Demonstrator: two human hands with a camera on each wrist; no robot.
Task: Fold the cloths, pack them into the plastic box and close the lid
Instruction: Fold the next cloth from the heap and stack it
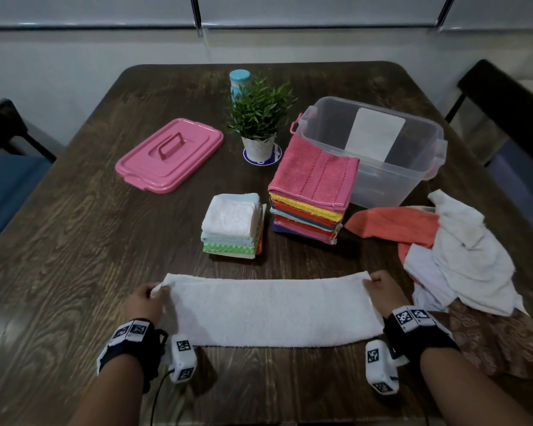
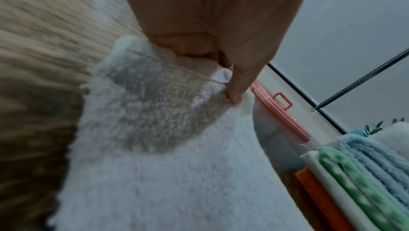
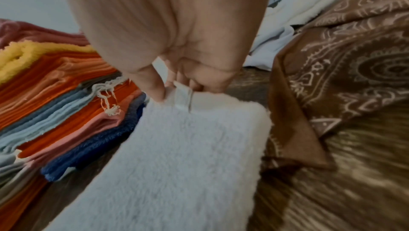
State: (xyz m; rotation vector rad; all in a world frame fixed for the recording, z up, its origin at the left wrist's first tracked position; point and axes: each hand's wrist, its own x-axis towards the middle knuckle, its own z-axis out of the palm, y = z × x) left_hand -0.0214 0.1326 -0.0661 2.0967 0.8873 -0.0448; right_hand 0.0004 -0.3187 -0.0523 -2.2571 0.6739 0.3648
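A white towel lies as a long folded strip across the near part of the table. My left hand pinches its far left corner, and my right hand pinches its far right corner. Two stacks of folded cloths stand behind it: a small pale stack and a taller colourful stack topped by a pink cloth. The clear plastic box stands open at the back right. Its pink lid lies flat at the back left.
A pile of unfolded cloths, white and orange, lies at the right edge beside a brown patterned cloth. A potted plant and a blue-capped bottle stand between lid and box. Dark chairs flank the table.
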